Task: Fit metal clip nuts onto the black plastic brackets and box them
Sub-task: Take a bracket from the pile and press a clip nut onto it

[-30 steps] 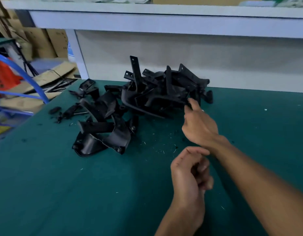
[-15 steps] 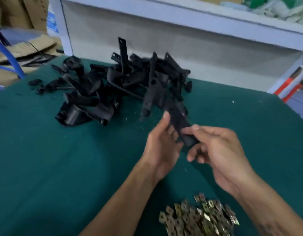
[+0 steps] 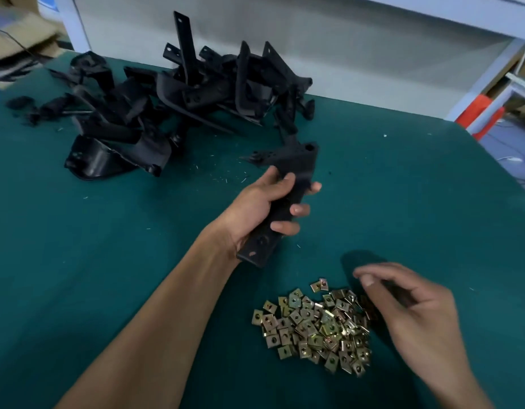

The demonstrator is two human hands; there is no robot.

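Note:
My left hand point(image 3: 265, 208) grips a long black plastic bracket point(image 3: 296, 163) by its middle and holds it above the green table, its wide end pointing away from me. My right hand point(image 3: 414, 308) hovers just right of a heap of several brass-coloured metal clip nuts point(image 3: 317, 326), fingers loosely curled and blurred, nothing visibly in them. A pile of several more black brackets point(image 3: 178, 98) lies at the back left of the table.
The green table mat point(image 3: 108, 261) carries small black scraps point(image 3: 19, 101) at the far left and plastic shavings near the pile. A white wall panel point(image 3: 373, 63) rises behind the table. A white shelf frame with an orange part point(image 3: 479, 113) stands past the right corner.
The bracket passed from both hands into my left hand alone. My right hand let go and dropped down to the clip nut heap. The view tilted down and right.

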